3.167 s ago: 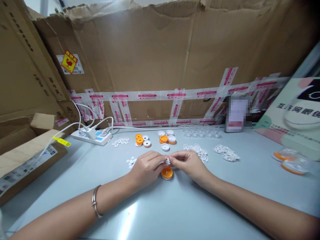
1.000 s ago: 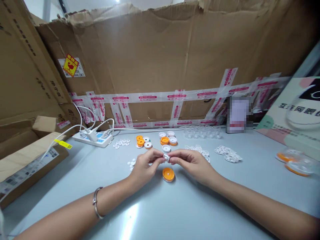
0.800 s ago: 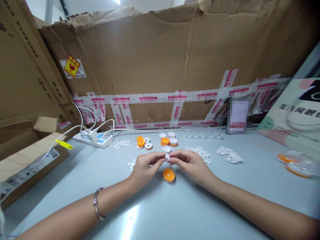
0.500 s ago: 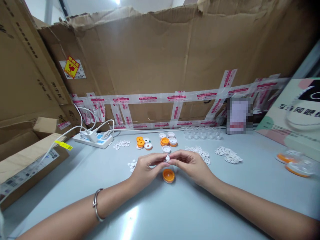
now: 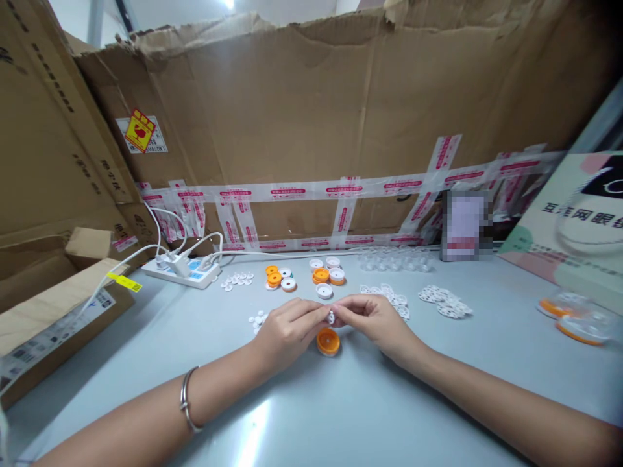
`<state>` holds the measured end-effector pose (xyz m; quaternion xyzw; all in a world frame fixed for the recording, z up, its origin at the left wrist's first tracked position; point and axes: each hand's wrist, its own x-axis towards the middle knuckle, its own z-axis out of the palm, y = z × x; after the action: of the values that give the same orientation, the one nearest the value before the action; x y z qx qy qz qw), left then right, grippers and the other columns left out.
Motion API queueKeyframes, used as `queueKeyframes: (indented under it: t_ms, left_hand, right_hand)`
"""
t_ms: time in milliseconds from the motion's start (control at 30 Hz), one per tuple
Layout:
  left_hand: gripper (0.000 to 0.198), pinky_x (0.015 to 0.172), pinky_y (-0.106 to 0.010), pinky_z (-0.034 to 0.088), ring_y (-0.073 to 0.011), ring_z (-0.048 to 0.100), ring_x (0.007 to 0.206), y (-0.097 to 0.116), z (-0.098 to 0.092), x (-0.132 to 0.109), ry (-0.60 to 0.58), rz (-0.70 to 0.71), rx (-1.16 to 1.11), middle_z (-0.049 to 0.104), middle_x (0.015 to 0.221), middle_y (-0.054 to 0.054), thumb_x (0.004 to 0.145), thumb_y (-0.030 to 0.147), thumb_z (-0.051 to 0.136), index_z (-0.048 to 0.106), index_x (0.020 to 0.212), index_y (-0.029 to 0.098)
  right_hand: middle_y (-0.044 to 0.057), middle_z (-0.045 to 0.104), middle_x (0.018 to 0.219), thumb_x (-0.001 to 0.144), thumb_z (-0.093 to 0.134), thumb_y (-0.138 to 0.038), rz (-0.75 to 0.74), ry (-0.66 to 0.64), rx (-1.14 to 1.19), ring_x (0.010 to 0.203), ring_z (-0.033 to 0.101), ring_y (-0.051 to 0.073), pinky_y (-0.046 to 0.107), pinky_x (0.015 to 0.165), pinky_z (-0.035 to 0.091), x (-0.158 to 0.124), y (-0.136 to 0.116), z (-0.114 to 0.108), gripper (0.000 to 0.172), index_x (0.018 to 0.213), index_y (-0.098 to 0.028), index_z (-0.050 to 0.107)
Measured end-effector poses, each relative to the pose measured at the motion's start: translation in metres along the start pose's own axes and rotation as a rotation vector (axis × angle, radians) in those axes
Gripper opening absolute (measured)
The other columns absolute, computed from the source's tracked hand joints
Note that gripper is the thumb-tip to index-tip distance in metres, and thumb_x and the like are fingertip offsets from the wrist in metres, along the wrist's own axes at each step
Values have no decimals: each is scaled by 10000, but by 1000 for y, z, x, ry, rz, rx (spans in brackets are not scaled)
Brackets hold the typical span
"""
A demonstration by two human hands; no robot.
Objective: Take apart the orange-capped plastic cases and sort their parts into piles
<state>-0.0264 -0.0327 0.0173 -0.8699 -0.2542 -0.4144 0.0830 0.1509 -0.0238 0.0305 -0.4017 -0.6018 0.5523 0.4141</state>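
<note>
A small white piece (image 5: pixel 331 317) is pinched between the fingertips of both hands, partly covered by them. My left hand (image 5: pixel 291 331) grips it from the left with closed fingers. From the right, my right hand (image 5: pixel 374 322) holds it between thumb and fingers. Just below the fingertips, an orange round cup with a white base (image 5: pixel 328 342) rests on the grey table (image 5: pixel 311 415). A white round cap (image 5: pixel 324 291) lies just beyond the hands. Small white discs (image 5: pixel 256 319) are beside my left hand, partly hidden by it.
Orange and white round parts (image 5: pixel 274 279) sit farther back, with more (image 5: pixel 321 275) near the centre. White stemmed pieces (image 5: pixel 237 280) lie by a power strip (image 5: pixel 182 271). Lacy white pieces (image 5: pixel 445 301), clear domes (image 5: pixel 394 259) and orange-based clear parts (image 5: pixel 581 326) stand rightward. Cardboard (image 5: pixel 302 117) walls the back.
The white piece has turned and shifted slightly right and down in the fingertips. My left fingers have closed further over it. The items on the table have not moved.
</note>
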Motion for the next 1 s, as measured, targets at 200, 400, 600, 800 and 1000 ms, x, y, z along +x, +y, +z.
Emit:
queueKeyframes:
  t_ms: [200,400,600,800,1000]
  left_hand:
    - [156,652,-244,531,-140,625,749,0,1,0,-22,-12,23,678,858,-66,839,137,504,586,970,149]
    - [155,643,-242,529,-145,626,736,0,0,0,-37,-27,51,674,842,-69,834,145,499,590,960,145]
    - [158,705,-242,525,-140,622,784,-1,-1,1,11,-102,-121,663,859,-80,813,146,537,589,962,143]
    - [150,699,-261,513,-146,607,782,-4,-2,2,22,-198,-236,649,835,-79,787,140,567,585,935,137]
    - [134,712,-268,514,-152,616,797,-3,-1,1,-9,-224,-238,659,854,-82,791,144,556,579,923,141]
  right_hand:
    - [33,706,697,563,726,-382,10,0,8,708,644,188,332,736,516,-1,1,2,267,717,-165,712]
    - [36,707,687,607,685,-417,-8,-3,-31,712,649,201,354,733,519,-1,1,2,267,712,-173,717]
    - [17,685,664,587,707,-422,69,35,109,637,629,142,312,712,516,2,4,-1,307,746,-159,699]
    - [-4,661,666,641,692,-397,101,-10,215,634,622,109,282,706,510,3,8,-2,298,828,-167,661]
    - [-5,663,711,587,726,-390,50,-34,164,668,623,121,287,715,506,2,2,1,301,775,-169,645]
